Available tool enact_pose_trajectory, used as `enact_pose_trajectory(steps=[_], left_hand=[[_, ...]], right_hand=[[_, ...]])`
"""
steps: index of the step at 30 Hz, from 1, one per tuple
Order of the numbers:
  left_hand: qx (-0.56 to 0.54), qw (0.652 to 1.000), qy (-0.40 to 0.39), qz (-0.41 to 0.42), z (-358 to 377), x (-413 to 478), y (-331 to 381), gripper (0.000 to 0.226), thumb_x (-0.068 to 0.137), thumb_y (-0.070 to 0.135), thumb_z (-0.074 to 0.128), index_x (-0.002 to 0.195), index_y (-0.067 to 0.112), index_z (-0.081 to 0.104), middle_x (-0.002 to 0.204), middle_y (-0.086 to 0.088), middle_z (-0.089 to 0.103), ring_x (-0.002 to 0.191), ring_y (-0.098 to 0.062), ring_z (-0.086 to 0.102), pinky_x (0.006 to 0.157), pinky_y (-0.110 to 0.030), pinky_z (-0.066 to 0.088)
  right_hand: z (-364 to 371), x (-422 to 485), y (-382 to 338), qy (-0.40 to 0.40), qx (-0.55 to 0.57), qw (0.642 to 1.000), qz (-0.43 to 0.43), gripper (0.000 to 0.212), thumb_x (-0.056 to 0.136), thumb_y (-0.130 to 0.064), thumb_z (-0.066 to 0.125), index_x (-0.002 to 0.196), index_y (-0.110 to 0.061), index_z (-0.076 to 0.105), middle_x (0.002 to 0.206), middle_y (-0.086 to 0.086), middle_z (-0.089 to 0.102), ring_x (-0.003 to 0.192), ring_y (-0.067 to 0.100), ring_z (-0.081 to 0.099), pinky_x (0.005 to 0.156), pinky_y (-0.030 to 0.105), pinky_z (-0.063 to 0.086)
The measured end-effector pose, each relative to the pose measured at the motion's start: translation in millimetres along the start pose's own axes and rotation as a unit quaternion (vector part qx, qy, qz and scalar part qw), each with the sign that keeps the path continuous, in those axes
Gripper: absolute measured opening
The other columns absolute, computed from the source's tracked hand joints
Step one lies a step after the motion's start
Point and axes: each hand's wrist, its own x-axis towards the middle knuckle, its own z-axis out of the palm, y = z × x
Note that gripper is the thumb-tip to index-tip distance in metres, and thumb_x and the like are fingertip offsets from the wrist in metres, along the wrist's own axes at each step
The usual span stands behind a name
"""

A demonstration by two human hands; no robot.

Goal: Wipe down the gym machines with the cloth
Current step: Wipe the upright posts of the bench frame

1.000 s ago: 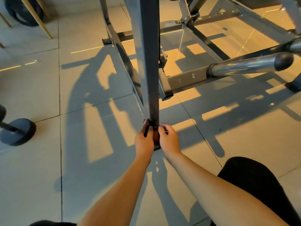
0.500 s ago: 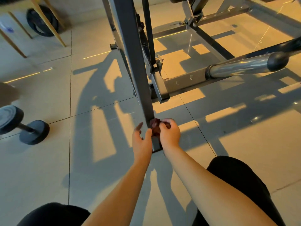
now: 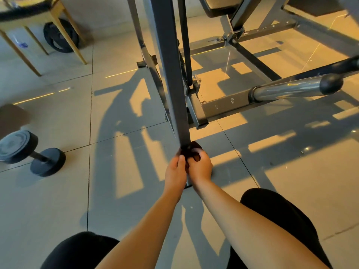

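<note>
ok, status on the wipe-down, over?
Left grip and right grip hold dark brownish cloth. Cloth against grey metal upright post, low end. Black dumbbell on floor, well apart.

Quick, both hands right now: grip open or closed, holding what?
Left hand: grip closed, holding the dark cloth round the upright post.
Right hand: grip closed, holding the same cloth.

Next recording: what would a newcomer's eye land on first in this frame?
At the centre, the left hand and the right hand grip a dark cloth low on a grey steel post that rises to the top edge. A shiny chrome bar juts in from the right. A black dumbbell lies on the tiled floor at far left.
</note>
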Motion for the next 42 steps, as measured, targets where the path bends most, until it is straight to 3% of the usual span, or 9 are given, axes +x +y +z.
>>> enact_pose_trajectory(steps=[3, 8, 13, 18, 25, 29, 36, 40, 42], left_hand=[[0.012, 1.0, -0.007, 0.002, -7.0, 0.0, 0.8, 0.038, 0.109, 0.029, 0.041, 0.145, 0.029, 0.053, 0.13, 0.004, 0.064, 0.121, -0.015, 0.059, 0.108, -0.038, 0.048], [0.032, 0.999, -0.017, 0.028, -12.1, 4.4, 12.8, 0.031, 0.107, 0.034, 0.042, 0.133, 0.032, 0.058, 0.115, 0.006, 0.068, 0.108, -0.017, 0.063, 0.094, -0.039, 0.053], [0.034, 0.997, -0.033, 0.066, -8.8, 21.3, 8.5, 0.026, 0.106, 0.03, 0.042, 0.125, 0.035, 0.06, 0.12, 0.004, 0.065, 0.111, -0.015, 0.061, 0.096, -0.038, 0.052], [0.049, 0.996, 0.015, 0.079, 5.6, 20.2, -2.6, 0.033, 0.106, 0.027, 0.043, 0.135, 0.029, 0.057, 0.13, 0.006, 0.054, 0.116, -0.014, 0.058, 0.095, -0.033, 0.047], [0.002, 0.985, 0.142, 0.095, 37.7, 12.3, -9.8, 0.029, 0.105, 0.012, 0.049, 0.13, 0.024, 0.057, 0.131, 0.008, 0.045, 0.113, 0.008, 0.049, 0.085, 0.003, 0.037], [-0.067, 0.976, 0.19, 0.083, 56.9, 10.4, -12.9, 0.035, 0.106, 0.016, 0.049, 0.137, 0.031, 0.049, 0.135, 0.015, 0.055, 0.123, 0.008, 0.051, 0.094, -0.007, 0.045], [-0.07, 0.949, 0.301, 0.058, 108.1, 11.0, -7.5, 0.044, 0.107, 0.019, 0.046, 0.15, 0.032, 0.041, 0.144, 0.024, 0.046, 0.123, 0.026, 0.038, 0.092, 0.004, 0.033], [-0.039, 0.937, 0.343, 0.055, 126.0, 15.7, -2.7, 0.043, 0.108, 0.022, 0.043, 0.148, 0.039, 0.042, 0.132, 0.045, 0.045, 0.124, 0.025, 0.038, 0.105, -0.007, 0.031], [-0.041, 0.933, 0.356, 0.035, 131.2, 18.3, 0.9, 0.045, 0.108, 0.025, 0.043, 0.151, 0.038, 0.041, 0.137, 0.039, 0.048, 0.128, 0.018, 0.041, 0.112, -0.018, 0.033]], right_hand=[[-10.8, 1.4, -7.9, -0.022, -0.008, 0.999, 0.04, 0.026, 0.093, -0.004, 0.061, 0.103, -0.026, 0.07, 0.111, 0.003, 0.072, 0.101, 0.019, 0.066, 0.094, 0.04, 0.057], [-22.4, -12.2, -31.8, 0.039, 0.053, 0.998, -0.008, 0.024, 0.097, -0.013, 0.059, 0.11, -0.028, 0.073, 0.116, -0.007, 0.068, 0.108, 0.011, 0.062, 0.095, 0.028, 0.054], [-8.6, -12.5, -50.9, 0.024, 0.064, 0.998, 0.01, 0.032, 0.094, -0.009, 0.052, 0.113, -0.029, 0.07, 0.123, -0.001, 0.065, 0.113, 0.016, 0.061, 0.101, 0.035, 0.052], [-12.1, -5.9, -41.8, 0.021, 0.016, 1.0, 0.003, 0.039, 0.096, -0.004, 0.049, 0.122, -0.024, 0.069, 0.128, -0.001, 0.062, 0.12, 0.017, 0.058, 0.108, 0.037, 0.048], [-24.2, 18.3, -8.5, -0.048, 0.016, 0.999, -0.006, 0.041, 0.096, -0.003, 0.051, 0.118, -0.035, 0.065, 0.127, -0.007, 0.061, 0.121, 0.012, 0.055, 0.11, 0.034, 0.046], [-34.3, 43.2, -2.9, -0.104, -0.037, 0.993, -0.03, 0.039, 0.096, -0.003, 0.051, 0.121, -0.027, 0.067, 0.124, -0.008, 0.059, 0.12, 0.012, 0.055, 0.109, 0.035, 0.045], [-58.3, 89.2, 3.0, -0.174, -0.106, 0.977, -0.067, 0.03, 0.098, -0.012, 0.056, 0.121, -0.026, 0.068, 0.121, -0.005, 0.053, 0.119, 0.015, 0.054, 0.107, 0.029, 0.043], [-75.4, 108.6, 6.1, -0.221, -0.08, 0.972, -0.013, 0.027, 0.1, -0.015, 0.055, 0.121, -0.026, 0.067, 0.12, -0.002, 0.051, 0.116, 0.017, 0.055, 0.104, 0.028, 0.045], [-82.0, 112.9, 6.0, -0.252, -0.056, 0.966, 0.014, 0.025, 0.1, -0.014, 0.055, 0.116, -0.028, 0.068, 0.121, -0.001, 0.059, 0.113, 0.018, 0.058, 0.099, 0.028, 0.048]])
